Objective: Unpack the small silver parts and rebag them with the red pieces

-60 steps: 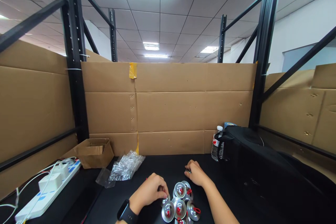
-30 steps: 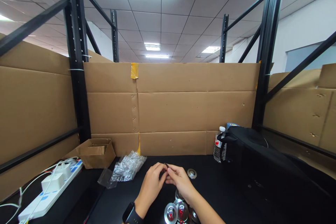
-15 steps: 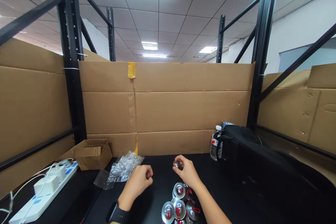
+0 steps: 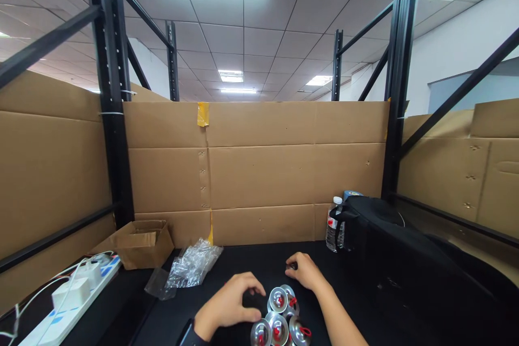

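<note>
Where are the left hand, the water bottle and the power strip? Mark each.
left hand (image 4: pixel 227 307): head view, back of the hand.
water bottle (image 4: pixel 333 225): head view, its label.
power strip (image 4: pixel 42 326): head view, white top face.

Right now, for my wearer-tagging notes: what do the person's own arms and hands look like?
The left hand and right hand are bare: no gloves, no visible rings. No sleeves show on the forearms. A black wristband, likely a watch, sits on the left wrist at the picture's bottom edge.

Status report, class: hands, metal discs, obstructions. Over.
Left hand open, arched beside metal discs. Right hand behind them, grip unclear. Plastic bags lie apart, left.
</note>
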Demonstrator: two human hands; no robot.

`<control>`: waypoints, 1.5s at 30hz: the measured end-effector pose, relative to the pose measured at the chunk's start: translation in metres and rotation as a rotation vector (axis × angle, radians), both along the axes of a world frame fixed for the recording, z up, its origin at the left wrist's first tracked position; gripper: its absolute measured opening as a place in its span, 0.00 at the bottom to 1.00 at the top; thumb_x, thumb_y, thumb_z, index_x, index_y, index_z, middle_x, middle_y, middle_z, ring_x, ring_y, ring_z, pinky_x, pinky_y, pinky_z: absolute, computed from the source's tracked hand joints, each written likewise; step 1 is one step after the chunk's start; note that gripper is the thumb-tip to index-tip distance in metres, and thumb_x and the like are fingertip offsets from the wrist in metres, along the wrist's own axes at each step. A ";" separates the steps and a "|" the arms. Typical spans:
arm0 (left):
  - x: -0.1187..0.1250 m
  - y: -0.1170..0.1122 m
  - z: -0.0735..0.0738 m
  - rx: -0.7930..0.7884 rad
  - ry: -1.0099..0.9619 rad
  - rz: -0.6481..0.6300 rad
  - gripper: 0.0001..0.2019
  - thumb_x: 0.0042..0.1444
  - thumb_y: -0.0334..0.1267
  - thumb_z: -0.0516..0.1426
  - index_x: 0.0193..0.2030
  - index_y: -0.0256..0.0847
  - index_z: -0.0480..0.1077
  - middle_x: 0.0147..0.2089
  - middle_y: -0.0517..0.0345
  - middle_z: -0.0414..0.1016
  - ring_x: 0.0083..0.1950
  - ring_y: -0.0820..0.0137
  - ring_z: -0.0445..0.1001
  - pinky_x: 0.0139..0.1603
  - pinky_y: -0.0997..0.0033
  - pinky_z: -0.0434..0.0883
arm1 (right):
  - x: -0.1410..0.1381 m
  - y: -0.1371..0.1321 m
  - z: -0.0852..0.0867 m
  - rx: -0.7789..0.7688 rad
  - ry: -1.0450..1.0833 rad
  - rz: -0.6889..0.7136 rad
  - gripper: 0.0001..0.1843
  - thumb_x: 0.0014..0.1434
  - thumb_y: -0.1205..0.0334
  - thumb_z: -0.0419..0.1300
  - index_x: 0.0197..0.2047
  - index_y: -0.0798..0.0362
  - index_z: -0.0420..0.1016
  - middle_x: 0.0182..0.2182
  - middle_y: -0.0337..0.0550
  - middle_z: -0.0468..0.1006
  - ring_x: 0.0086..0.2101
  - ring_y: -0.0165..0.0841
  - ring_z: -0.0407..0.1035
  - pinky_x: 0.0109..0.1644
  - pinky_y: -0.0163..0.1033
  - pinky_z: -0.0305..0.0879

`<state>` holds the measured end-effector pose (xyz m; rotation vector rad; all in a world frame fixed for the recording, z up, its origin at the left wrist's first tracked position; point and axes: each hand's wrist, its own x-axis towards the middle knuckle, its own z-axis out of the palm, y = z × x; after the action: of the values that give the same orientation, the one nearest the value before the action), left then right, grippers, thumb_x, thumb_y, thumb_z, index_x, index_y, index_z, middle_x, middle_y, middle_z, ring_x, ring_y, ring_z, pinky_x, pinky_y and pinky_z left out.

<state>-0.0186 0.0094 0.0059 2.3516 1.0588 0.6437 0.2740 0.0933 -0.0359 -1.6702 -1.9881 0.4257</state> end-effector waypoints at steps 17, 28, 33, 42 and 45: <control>0.028 0.000 -0.022 -0.067 0.072 -0.094 0.21 0.44 0.54 0.71 0.42 0.46 0.80 0.39 0.59 0.78 0.39 0.67 0.73 0.40 0.73 0.64 | -0.007 -0.009 0.013 0.050 -0.026 0.094 0.04 0.50 0.64 0.67 0.31 0.52 0.83 0.37 0.47 0.82 0.42 0.40 0.76 0.46 0.38 0.66; 0.009 0.010 -0.026 -0.173 0.094 0.041 0.08 0.45 0.39 0.70 0.33 0.41 0.79 0.30 0.61 0.79 0.33 0.70 0.76 0.34 0.76 0.65 | -0.018 -0.019 0.031 0.174 0.049 0.130 0.11 0.53 0.67 0.63 0.40 0.50 0.82 0.39 0.44 0.81 0.41 0.37 0.74 0.47 0.37 0.65; 0.007 0.006 -0.022 -0.071 0.124 0.085 0.05 0.55 0.30 0.59 0.32 0.42 0.77 0.34 0.59 0.81 0.37 0.68 0.78 0.40 0.74 0.67 | -0.042 -0.032 0.041 0.217 0.219 0.335 0.09 0.54 0.67 0.62 0.38 0.51 0.83 0.37 0.43 0.81 0.38 0.34 0.73 0.43 0.36 0.66; 0.014 0.014 -0.009 0.050 -0.461 0.244 0.16 0.68 0.49 0.51 0.37 0.40 0.71 0.31 0.56 0.78 0.33 0.69 0.76 0.38 0.73 0.69 | -0.077 -0.054 0.039 -0.069 0.612 0.587 0.32 0.48 0.55 0.74 0.56 0.49 0.75 0.47 0.47 0.80 0.45 0.41 0.77 0.46 0.43 0.71; 0.020 0.017 -0.011 -0.013 -0.630 0.226 0.16 0.66 0.50 0.55 0.38 0.39 0.71 0.34 0.54 0.78 0.36 0.67 0.77 0.40 0.72 0.71 | -0.089 -0.055 0.034 -0.094 0.732 0.582 0.28 0.52 0.52 0.71 0.55 0.50 0.74 0.41 0.44 0.80 0.39 0.37 0.77 0.42 0.41 0.71</control>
<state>0.0011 0.0261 -0.0053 1.8195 1.0177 1.3421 0.1851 0.0380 -0.0018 -0.7524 -1.8316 1.1580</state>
